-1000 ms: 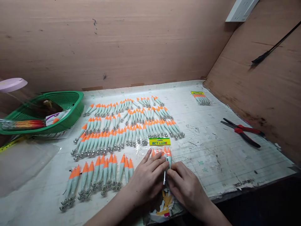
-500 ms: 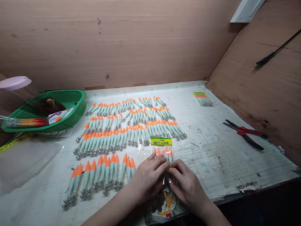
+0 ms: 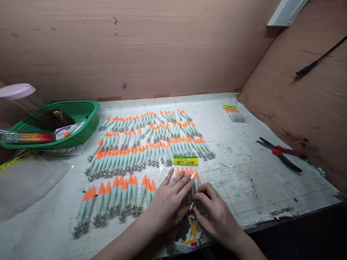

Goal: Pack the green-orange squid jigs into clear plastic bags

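Note:
A clear plastic lure packet (image 3: 185, 161) with a yellow-and-green header lies at the near edge of the table, several orange-tipped lures inside. Across its middle my left hand (image 3: 171, 195) rests flat with fingers stretched out, covering most of the lures. My right hand (image 3: 215, 209) has thumb and fingers bent in a pinch at the packet's lower right edge. Between the hands the lower end of the packet is partly hidden. Below them sits a clear bag of coloured scraps (image 3: 193, 233). Rows of loose pale-green and orange lures (image 3: 132, 157) spread to the left.
At the left stands a green basket (image 3: 92, 122) with lures and a card, beside a clear jar with a pink lid (image 3: 17, 91). Empty clear bags (image 3: 32, 184) lie in front. To the right are red-handled pliers (image 3: 284, 153) and another filled lure packet (image 3: 234, 113).
My left hand's fingers have straightened and now lie flatter and further up over the packet. The right hand stays at the packet's lower right edge.

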The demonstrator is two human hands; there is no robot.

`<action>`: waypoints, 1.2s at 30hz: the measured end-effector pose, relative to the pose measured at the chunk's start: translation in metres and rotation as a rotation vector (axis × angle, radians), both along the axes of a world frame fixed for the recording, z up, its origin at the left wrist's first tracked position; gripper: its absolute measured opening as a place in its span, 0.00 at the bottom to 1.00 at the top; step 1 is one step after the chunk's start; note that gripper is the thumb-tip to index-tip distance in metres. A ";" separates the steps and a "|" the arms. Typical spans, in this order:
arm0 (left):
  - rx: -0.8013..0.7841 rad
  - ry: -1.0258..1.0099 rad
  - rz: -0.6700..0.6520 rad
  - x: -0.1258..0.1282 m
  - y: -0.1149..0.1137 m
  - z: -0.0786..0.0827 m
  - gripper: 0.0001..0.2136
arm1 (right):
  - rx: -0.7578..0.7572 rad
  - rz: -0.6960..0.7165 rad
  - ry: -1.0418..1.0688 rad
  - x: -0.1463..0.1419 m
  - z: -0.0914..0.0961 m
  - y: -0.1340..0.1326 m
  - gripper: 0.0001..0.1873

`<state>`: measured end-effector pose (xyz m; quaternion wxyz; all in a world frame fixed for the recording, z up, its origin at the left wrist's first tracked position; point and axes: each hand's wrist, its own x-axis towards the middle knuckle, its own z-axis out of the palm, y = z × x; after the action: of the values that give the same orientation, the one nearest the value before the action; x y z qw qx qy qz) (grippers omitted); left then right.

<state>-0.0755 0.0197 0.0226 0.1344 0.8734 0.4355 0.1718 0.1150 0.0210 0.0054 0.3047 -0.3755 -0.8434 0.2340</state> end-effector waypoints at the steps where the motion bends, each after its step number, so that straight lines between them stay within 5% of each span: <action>1: -0.007 0.013 -0.007 -0.003 0.000 0.000 0.24 | -0.003 0.026 -0.009 0.002 0.000 0.001 0.08; 8: 0.006 0.034 -0.002 -0.006 0.001 -0.001 0.21 | 0.221 0.059 -0.046 0.006 0.000 0.001 0.09; 15: 0.042 0.053 0.068 0.003 0.000 0.002 0.22 | 0.088 0.085 0.047 0.009 -0.001 -0.001 0.08; 24: 0.127 0.085 0.096 0.001 -0.004 0.004 0.21 | 0.233 -0.005 0.067 0.007 -0.006 -0.008 0.08; 27: 0.188 0.101 -0.007 -0.017 -0.018 0.010 0.25 | 0.173 0.018 0.049 0.018 0.006 -0.009 0.07; 30: 0.410 0.064 -0.090 -0.029 -0.030 0.007 0.14 | 0.088 0.073 0.057 0.021 0.019 -0.014 0.10; 33: 0.587 -0.026 -0.042 -0.024 -0.035 -0.002 0.06 | -0.077 0.154 0.097 0.006 0.021 -0.023 0.11; 36: 0.557 -0.125 0.032 -0.013 -0.036 -0.008 0.04 | -0.345 0.122 0.156 -0.014 0.017 -0.029 0.08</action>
<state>-0.0885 -0.0161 0.0143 -0.0866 0.8574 0.3762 0.3404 0.1012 -0.0084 0.0228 0.2854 -0.3513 -0.7859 0.4214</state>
